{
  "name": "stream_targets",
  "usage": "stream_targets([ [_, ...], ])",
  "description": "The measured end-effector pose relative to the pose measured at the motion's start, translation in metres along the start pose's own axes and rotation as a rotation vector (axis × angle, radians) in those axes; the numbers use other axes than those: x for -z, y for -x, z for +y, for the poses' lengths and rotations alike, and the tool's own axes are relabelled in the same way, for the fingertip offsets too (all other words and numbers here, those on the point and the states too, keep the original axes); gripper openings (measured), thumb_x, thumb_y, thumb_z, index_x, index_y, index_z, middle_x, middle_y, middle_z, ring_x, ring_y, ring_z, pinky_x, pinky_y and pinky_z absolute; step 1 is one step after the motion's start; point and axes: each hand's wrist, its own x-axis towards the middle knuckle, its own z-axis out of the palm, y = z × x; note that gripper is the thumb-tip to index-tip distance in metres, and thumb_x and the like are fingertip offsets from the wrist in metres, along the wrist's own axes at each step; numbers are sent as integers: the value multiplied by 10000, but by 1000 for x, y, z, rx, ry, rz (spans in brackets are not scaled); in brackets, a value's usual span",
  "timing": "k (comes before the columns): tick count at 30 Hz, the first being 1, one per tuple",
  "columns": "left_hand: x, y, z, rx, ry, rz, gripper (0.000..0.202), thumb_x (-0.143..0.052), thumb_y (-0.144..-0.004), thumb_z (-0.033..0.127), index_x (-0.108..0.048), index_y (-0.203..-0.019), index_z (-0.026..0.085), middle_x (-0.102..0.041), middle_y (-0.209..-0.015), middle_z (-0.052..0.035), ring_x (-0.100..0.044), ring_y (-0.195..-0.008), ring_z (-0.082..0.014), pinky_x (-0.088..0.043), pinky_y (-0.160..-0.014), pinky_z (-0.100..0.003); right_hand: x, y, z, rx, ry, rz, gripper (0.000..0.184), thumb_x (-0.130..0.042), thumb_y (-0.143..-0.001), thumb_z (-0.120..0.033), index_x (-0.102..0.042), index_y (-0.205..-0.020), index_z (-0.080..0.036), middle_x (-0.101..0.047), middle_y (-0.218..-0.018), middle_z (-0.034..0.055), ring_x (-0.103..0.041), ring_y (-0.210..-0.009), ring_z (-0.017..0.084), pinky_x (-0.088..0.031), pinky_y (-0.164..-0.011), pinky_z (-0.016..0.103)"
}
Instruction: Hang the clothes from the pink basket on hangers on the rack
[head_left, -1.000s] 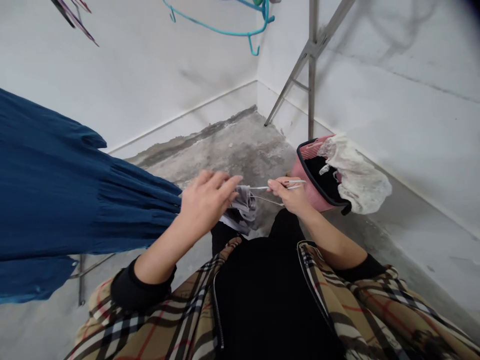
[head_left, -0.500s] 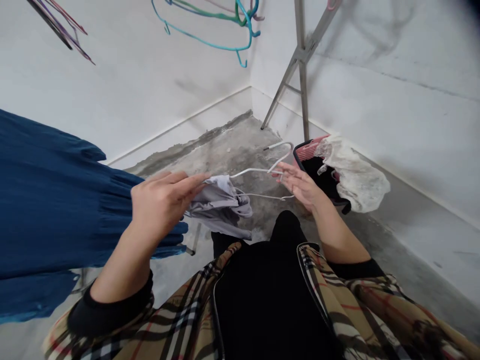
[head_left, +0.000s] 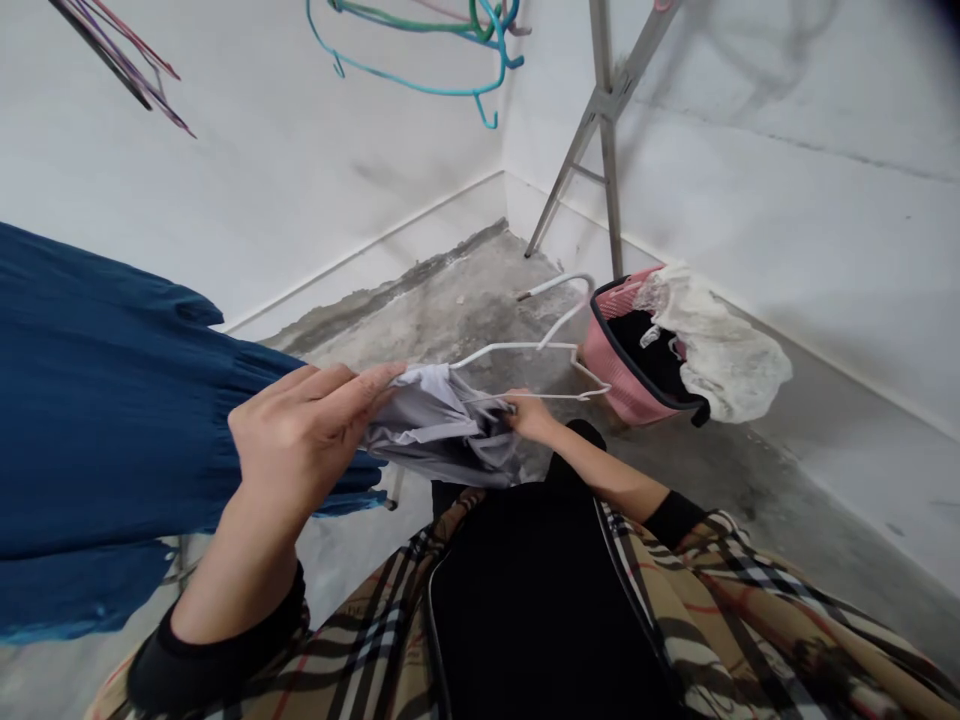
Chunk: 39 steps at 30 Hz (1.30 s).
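A light grey garment point(head_left: 442, 430) is partly on a white clothes hanger point(head_left: 517, 347), whose hook and right end stick out bare. My left hand point(head_left: 307, 420) is closed on the garment around the covered left end of the hanger. Below the hanger's bare part, my right hand point(head_left: 531, 415) pinches the garment's open edge, its fingertips partly hidden by the cloth. What kind of garment it is cannot be made out.
To the left hangs a blue pleated garment point(head_left: 112, 400). A pink basket point(head_left: 626, 375) holding black cloth and a white lacy piece point(head_left: 735, 350) stands on the right by the wall. Behind it rises a metal stand point(head_left: 611, 150). Blue and green hangers point(head_left: 420, 80) hang above.
My right hand has let go of the hanger near its hook and moved left and down to the garment's edge. The garment is spread a little wider; my left hand keeps its hold.
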Motion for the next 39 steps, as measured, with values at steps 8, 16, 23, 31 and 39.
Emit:
stream_targets([
  [8,-24,39,-35,165,106,94,197,-681,-849,241,-762,-1025,278,-660,-649,22,-563,-578,-89,-409,-566,-174,49,23,-29,-122,-345,241,313,-653,-589,-349,-696,-855,-190,-701,-750,39,-621,-665,177,-468,-640,302],
  [16,-40,62,-41,247,54,126,180,-658,-855,261,-770,-996,270,-640,-599,18,-543,-544,-95,-411,-551,-175,75,28,-69,1,-423,493,240,-681,-538,-282,-674,-756,-184,-620,-615,-21,-522,-564,114,-375,-555,240],
  [23,-53,76,-42,413,17,203,180,-642,-868,298,-764,-1000,280,-620,-591,18,-546,-552,-100,-393,-536,-175,82,35,-92,183,-140,561,184,-647,-636,-297,-677,-776,-181,-587,-609,-30,-492,-548,100,-352,-540,224],
  [31,-65,93,-29,230,1,16,310,-574,-903,208,-714,-1161,307,-687,-705,-16,-563,-609,-133,-390,-590,-224,95,30,-111,297,3,651,137,-629,-683,-278,-672,-772,-182,-544,-581,-34,-440,-512,93,-311,-506,226],
  [39,-92,95,-28,570,211,30,223,-561,-897,313,-756,-972,234,-641,-676,-21,-562,-651,-155,-398,-622,-231,92,94,-172,568,650,-86,186,-687,-772,-265,-742,-947,-236,-682,-918,50,-626,-849,176,-487,-790,302],
])
